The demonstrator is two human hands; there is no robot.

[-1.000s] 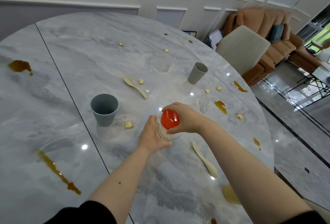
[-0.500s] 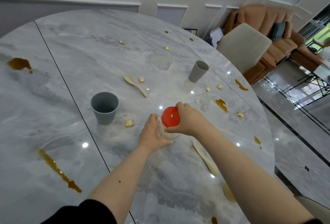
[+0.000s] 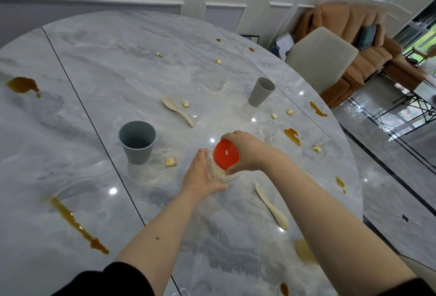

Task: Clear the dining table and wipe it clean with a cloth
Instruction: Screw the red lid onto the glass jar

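Observation:
A clear plastic jar [image 3: 215,170] with a red lid [image 3: 226,157] stands on the grey marble table [image 3: 99,64]. My left hand [image 3: 200,174] wraps the jar's side. My right hand [image 3: 247,151] grips the red lid from the right. A blue-grey cup [image 3: 137,141] stands left of the jar, a taller beige-grey cup [image 3: 261,91] farther back right. One cream spoon [image 3: 178,110] lies between the cups, another [image 3: 272,207] lies under my right forearm. Brown sauce streaks [image 3: 77,225] and yellow crumbs [image 3: 170,161] dot the table. No cloth is visible.
A pale chair back [image 3: 320,57] stands at the table's far right edge, with an orange sofa [image 3: 358,43] behind it. More spills lie at the far left [image 3: 22,84] and near the right edge [image 3: 292,135]. The table's rim curves down the right side.
My right hand has turned on the red lid, its fingers shifting around the rim. The jar and my left hand have stayed in place.

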